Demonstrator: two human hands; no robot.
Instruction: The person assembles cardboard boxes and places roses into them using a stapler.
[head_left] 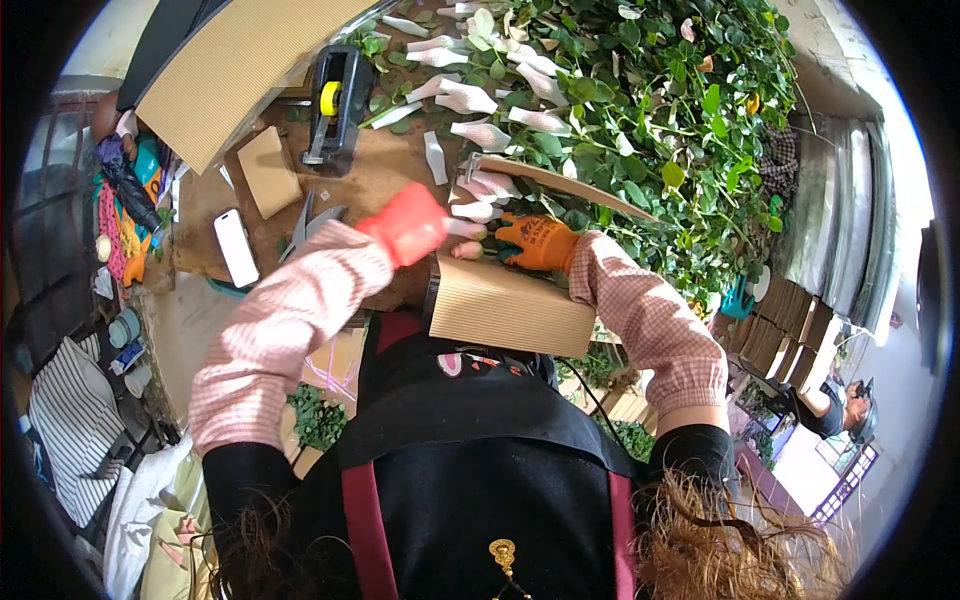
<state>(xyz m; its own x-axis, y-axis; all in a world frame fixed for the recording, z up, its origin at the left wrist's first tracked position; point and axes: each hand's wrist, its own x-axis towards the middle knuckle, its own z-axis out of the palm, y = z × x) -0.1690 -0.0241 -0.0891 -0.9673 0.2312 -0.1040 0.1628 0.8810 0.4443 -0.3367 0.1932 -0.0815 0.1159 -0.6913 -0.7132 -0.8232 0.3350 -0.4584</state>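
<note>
My left hand (405, 222), in a red glove and blurred, is closed around a rose bud in a white net sleeve (466, 228). My right hand (540, 243), in an orange glove, grips the stem end of a bare pink rose bud (467, 250) just beside it. Both hands hover over the top edge of a folded corrugated cardboard sheet (510, 305) close to my body. Beyond them lie several net-sleeved rose buds (480, 133) on their leafy stems (640, 110), and a flat cardboard strip (570, 188) rests across them.
On the brown table to the left are a black tape dispenser with a yellow roll (338, 95), a white phone (236, 247), scissors (305, 225), a small cardboard piece (268, 170) and a large corrugated sheet (235, 70). Stacked cardboard (785, 330) and another person (840, 405) are at right.
</note>
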